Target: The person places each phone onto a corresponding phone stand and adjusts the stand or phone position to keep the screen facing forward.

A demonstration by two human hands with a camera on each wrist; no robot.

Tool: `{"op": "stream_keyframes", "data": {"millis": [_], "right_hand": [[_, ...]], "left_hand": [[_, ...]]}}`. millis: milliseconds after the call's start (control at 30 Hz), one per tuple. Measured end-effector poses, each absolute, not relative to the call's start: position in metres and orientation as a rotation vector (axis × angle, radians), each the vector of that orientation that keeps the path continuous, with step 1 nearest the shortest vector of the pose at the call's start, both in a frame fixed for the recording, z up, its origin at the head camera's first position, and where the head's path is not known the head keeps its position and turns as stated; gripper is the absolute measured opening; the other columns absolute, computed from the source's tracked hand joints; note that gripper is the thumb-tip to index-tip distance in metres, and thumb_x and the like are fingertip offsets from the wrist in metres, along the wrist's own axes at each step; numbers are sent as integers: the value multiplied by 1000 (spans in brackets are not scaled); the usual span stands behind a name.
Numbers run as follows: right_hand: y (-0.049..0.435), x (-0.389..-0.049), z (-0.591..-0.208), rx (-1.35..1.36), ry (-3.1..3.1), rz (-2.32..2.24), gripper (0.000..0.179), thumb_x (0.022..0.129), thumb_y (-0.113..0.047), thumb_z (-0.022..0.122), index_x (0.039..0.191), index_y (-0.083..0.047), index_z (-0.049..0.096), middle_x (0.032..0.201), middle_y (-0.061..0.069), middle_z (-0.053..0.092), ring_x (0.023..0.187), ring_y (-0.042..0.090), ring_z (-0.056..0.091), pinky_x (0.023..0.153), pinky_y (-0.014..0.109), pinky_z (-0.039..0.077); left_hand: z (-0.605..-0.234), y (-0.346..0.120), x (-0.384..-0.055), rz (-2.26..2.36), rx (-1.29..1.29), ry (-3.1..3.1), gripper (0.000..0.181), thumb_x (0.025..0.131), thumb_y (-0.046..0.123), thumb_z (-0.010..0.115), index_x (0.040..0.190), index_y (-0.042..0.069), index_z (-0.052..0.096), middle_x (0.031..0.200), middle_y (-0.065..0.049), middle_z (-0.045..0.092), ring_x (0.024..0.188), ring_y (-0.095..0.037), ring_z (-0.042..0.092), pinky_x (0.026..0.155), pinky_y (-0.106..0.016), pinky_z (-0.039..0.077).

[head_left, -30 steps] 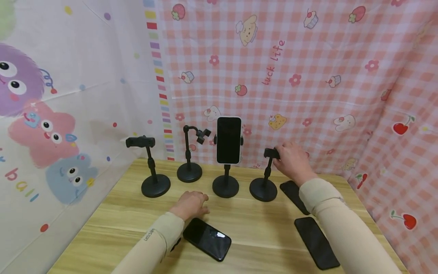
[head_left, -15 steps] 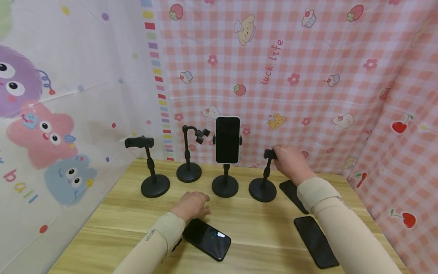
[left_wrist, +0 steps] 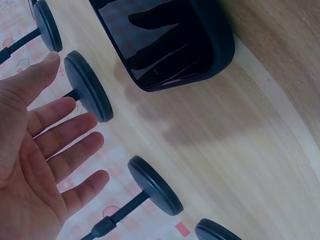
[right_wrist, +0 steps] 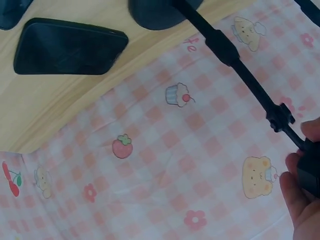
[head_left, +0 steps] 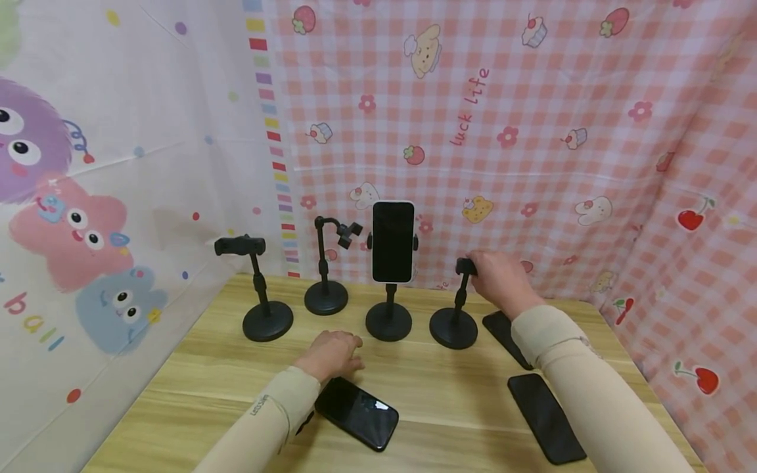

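The right hand [head_left: 503, 279] grips a black, round-based plastic stand [head_left: 460, 300], seemingly steadying it; the left hand [head_left: 328, 355], fingers relaxed, hovers near a glossy black rectangular phone [head_left: 357, 414].

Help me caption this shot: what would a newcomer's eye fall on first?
Probably the white-edged phone, upright in a black stand near the head view's middle, before a pink checked cloth. The right hand, gripping the rightmost stand by its top, comes next. Then comes the dark phone lying on the table by the left hand.
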State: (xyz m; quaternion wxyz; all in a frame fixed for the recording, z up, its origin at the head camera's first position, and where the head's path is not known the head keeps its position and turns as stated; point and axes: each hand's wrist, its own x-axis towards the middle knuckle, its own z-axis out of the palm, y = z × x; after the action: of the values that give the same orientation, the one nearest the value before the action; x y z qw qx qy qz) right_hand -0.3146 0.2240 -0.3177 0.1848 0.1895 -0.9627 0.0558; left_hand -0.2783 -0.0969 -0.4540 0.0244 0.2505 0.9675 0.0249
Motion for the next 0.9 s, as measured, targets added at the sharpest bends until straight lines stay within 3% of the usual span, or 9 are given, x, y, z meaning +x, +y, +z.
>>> {"op": "stream_keyframes", "data": {"millis": [433, 633, 900], "right_hand": [[224, -324, -301, 524, -2906, 243, 22, 80, 3, 71, 99, -5, 76, 84, 9, 72, 69, 24, 60, 66, 41, 51], [225, -328, -293, 534, -2973, 235, 28, 80, 5, 71, 107, -1, 75, 97, 14, 73, 81, 26, 66, 75, 42, 53], [221, -327, -281, 555, -3029, 258, 28, 78, 9, 69, 103, -1, 76, 96, 14, 73, 80, 25, 64, 75, 42, 52]], "left_hand": [[-456, -97, -279, 77, 774, 2992, 36, 89, 37, 73, 112, 10, 70, 106, -6, 72, 97, -25, 66, 89, -47, 50], [-456, -98, -279, 68, 788, 3001, 34, 88, 37, 74, 109, 10, 71, 102, -5, 72, 93, -24, 66, 86, -46, 51], [-455, -98, -278, 78, 783, 3000, 33, 88, 37, 74, 108, 10, 71, 100, -5, 72, 91, -24, 67, 85, -46, 51]]}}
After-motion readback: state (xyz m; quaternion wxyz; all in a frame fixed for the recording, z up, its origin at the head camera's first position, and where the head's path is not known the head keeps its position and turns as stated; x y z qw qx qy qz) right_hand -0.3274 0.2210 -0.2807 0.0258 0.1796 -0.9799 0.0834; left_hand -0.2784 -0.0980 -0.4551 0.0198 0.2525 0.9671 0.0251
